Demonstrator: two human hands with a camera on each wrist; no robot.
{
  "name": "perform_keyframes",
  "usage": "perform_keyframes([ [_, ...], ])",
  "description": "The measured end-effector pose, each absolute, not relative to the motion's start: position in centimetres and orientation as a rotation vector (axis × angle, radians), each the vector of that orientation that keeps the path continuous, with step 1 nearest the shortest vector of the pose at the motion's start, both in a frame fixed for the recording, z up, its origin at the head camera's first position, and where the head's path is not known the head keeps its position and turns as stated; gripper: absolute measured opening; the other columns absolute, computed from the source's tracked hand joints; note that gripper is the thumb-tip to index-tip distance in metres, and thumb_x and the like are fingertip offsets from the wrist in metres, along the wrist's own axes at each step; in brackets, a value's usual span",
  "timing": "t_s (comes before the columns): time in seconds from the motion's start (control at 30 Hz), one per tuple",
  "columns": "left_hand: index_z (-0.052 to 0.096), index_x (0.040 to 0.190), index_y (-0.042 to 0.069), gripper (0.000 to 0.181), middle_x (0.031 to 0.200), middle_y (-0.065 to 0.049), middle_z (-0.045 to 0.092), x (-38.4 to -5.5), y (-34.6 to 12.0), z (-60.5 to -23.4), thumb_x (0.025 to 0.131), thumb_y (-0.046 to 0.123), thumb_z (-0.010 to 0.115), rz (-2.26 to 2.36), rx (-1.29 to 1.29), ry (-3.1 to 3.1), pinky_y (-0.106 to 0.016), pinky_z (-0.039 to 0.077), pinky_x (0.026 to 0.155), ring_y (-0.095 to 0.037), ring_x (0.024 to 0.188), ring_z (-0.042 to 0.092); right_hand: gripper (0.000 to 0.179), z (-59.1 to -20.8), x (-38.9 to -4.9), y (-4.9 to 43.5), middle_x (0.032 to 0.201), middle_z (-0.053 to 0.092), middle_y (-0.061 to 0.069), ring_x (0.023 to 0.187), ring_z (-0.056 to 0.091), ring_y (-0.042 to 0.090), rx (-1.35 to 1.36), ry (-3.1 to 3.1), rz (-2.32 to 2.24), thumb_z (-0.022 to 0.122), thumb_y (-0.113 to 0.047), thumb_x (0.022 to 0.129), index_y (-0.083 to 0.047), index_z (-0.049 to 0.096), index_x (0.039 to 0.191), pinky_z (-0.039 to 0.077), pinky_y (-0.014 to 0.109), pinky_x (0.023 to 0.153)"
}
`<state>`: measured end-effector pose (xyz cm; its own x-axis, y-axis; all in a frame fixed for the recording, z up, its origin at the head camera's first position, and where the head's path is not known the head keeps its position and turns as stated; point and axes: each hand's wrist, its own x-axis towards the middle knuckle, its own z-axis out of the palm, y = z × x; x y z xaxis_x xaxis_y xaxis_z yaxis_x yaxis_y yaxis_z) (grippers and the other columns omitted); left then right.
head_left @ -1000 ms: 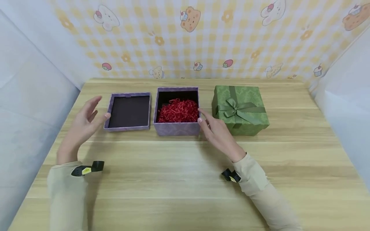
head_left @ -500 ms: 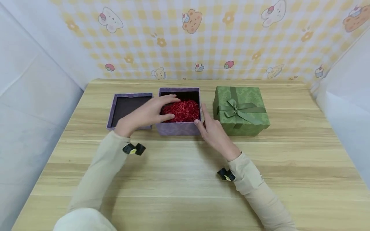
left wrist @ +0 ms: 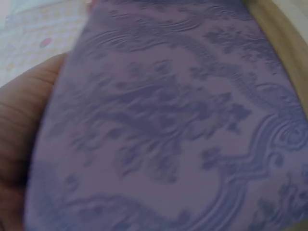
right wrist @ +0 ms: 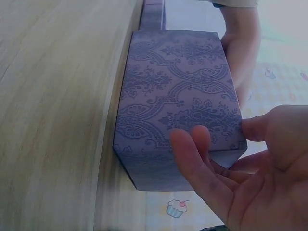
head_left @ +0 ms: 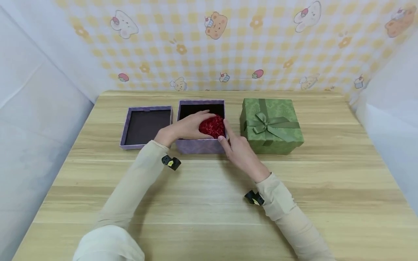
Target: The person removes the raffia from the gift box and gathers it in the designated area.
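Note:
A purple patterned box (head_left: pixel 200 146) stands open on the table, with red shredded paper (head_left: pixel 213 127) inside. My left hand (head_left: pixel 189 127) reaches into it over the front wall, thumb and fingers curled around the paper. The paper is gathered at the right of the box. My right hand (head_left: pixel 241 152) steadies the right side: its thumb touches the front right corner and its index finger lies along the side wall. In the right wrist view the right hand (right wrist: pixel 255 163) has its other fingers loosely bent beside the box. The box's front wall (left wrist: pixel 159 115) fills the left wrist view.
A purple lid (head_left: pixel 147 127), dark inside, lies upside down to the left of the box. To the right stands a closed green gift box (head_left: pixel 272 125) with a ribbon bow. A yellow checked cloth (head_left: pixel 196 43) hangs behind the wooden table (head_left: pixel 209 210).
My left hand has come from beside the lid on the left, across into the purple box, and gathered the red paper toward the right. My right hand has stayed at the box's right side.

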<state>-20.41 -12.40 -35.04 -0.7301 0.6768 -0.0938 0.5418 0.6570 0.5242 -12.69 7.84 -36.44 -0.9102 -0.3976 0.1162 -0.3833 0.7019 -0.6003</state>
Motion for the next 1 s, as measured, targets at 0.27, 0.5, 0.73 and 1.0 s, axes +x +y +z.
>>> perform_keyframes([
  [0.27, 0.032, 0.146, 0.012, 0.077, 0.151, -0.018, 0.018, -21.1, -11.1, -37.0, 0.084, 0.037, 0.068, 0.53, 0.917, 2.551, -0.06, 0.024, 0.101, -0.034, 0.137, 0.018, 0.055, -30.8, -13.1, 9.1, 0.059, 0.053, -0.002, 0.048, 0.051, 0.01, -0.914, 2.738, -0.634, 0.048, -0.025, 0.098, 0.005, 0.032, 0.141, 0.05, 0.033, 0.06],
  [0.5, 0.034, 0.145, 0.009, 0.071, 0.15, -0.019, 0.019, -21.0, -11.8, -36.9, 0.086, 0.027, 0.068, 0.511, 0.884, 2.532, -0.057, 0.02, 0.105, -0.036, 0.136, 0.018, 0.055, -25.9, -18.8, 10.1, 0.114, 0.062, 0.01, 0.087, 0.062, 0.019, -1.016, 2.62, -0.439, 0.06, -0.029, 0.091, -0.012, 0.043, 0.14, 0.049, 0.038, 0.08],
  [0.73, 0.038, 0.142, 0.005, 0.07, 0.146, -0.018, 0.031, -21.3, -11.5, -37.4, 0.083, 0.024, 0.071, 0.524, 0.936, 2.531, -0.043, 0.026, 0.106, -0.031, 0.133, 0.029, 0.079, -28.3, -26.0, 9.2, 0.139, 0.042, 0.02, 0.124, 0.04, 0.036, -1.066, 2.429, -0.315, 0.069, -0.033, 0.083, -0.014, 0.029, 0.147, 0.033, 0.049, 0.1],
  [1.0, 0.041, 0.139, 0.003, 0.068, 0.139, -0.015, 0.043, -21.3, -11.3, -37.3, 0.081, 0.019, 0.072, 0.588, 0.94, 2.507, -0.039, 0.028, 0.105, -0.029, 0.127, 0.038, 0.081, -29.1, -27.1, 8.8, 0.148, 0.03, 0.012, 0.13, 0.034, 0.035, -1.089, 2.307, -0.358, 0.071, -0.032, 0.082, -0.013, 0.027, 0.148, 0.029, 0.046, 0.104],
])
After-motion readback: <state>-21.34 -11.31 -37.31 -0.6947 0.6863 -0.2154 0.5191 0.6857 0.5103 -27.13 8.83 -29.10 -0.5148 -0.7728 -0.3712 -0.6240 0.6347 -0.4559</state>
